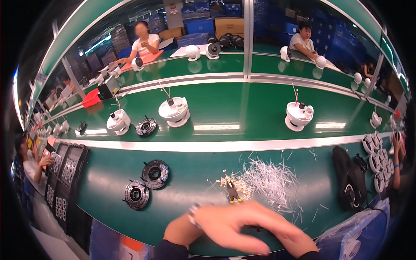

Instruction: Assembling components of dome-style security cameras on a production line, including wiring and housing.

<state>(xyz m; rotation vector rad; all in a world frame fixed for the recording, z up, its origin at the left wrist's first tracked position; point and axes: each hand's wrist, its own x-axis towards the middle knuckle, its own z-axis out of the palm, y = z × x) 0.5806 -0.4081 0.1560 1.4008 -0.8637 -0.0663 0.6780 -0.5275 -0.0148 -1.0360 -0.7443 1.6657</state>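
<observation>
My left hand (227,229), with a band at the wrist, stretches rightward above the near edge of the green table, its thumb apart from the fingers. It is slightly blurred. My right hand (298,242) comes in from the lower right and meets the left one; its fingers cannot be made out. Just beyond my hands lie cutting pliers (233,192) with dark and yellow handles. They rest against a heap of small cream-coloured bits (244,189). Beside this spreads a pile of thin white strips (271,180). Two round black parts (155,174) with small circuit boards sit to the left.
A black bag-like item (348,180) and several round white-rimmed parts (376,162) are at the right. Black trays (65,173) stand at the left. On the raised green line behind are white rounded housings (174,113) with wires. Co-workers (145,45) sit across and at both sides.
</observation>
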